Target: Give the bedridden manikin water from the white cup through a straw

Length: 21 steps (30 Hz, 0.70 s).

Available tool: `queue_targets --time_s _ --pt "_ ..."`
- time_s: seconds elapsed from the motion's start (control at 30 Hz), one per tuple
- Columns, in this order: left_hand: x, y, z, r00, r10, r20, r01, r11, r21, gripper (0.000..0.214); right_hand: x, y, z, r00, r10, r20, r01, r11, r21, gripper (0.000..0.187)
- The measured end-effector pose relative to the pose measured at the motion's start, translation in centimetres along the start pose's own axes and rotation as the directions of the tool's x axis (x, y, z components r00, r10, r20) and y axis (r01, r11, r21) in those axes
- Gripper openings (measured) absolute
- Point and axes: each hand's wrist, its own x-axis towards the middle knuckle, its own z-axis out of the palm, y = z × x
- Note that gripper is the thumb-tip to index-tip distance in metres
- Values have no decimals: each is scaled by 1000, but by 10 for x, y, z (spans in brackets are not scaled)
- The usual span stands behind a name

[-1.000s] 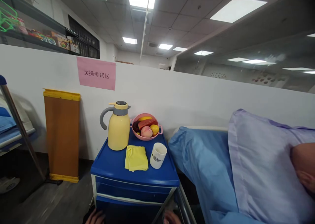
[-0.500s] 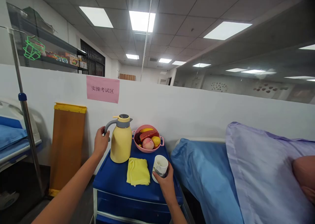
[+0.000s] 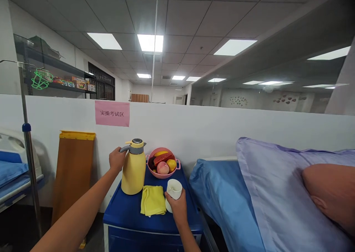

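My left hand [image 3: 117,159] is closed round the grey handle of a yellow thermos jug [image 3: 133,174], which stands upright at the left of a blue-topped bedside cabinet [image 3: 124,217]. My right hand [image 3: 178,207] grips a white mug [image 3: 174,189] from its right side, with fingers and thumb around it. Between jug and mug lies a folded yellow cloth [image 3: 153,201]. Behind these sits a pink colander-like bowl [image 3: 162,176] of fruit, with a melon slice, a peach and a yellow round fruit showing.
To the right is a bed with blue bedding [image 3: 222,193] and a lilac pillow [image 3: 257,178], on which a head [image 3: 330,193] rests. A brown board [image 3: 73,174] leans on the white partition [image 3: 210,130]. A metal pole [image 3: 29,152] stands at left before another bed [image 3: 12,174].
My left hand has wrapped more fully round the jug's handle. My right hand has closed further around the mug. The view has tilted up and turned slightly right.
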Motion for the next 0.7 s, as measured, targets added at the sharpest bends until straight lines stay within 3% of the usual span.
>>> queue_targets --time_s 0.2,0.37,0.5,0.7 --pt "0 46 -35 977 200 68 -205 976 74 27 -29 -42 -7 997 -58 42 58 998 -6 50" --pt "1 109 -70 895 410 175 -432 894 116 32 -51 -90 -11 984 -127 122 125 992 22 46" --pt "-14 161 -89 733 578 360 -673 694 255 43 -63 -122 -16 962 -188 200 173 981 89 49" --pt "-39 207 -100 511 594 621 -859 389 335 53 -78 -140 -22 955 -194 224 173 979 109 58"
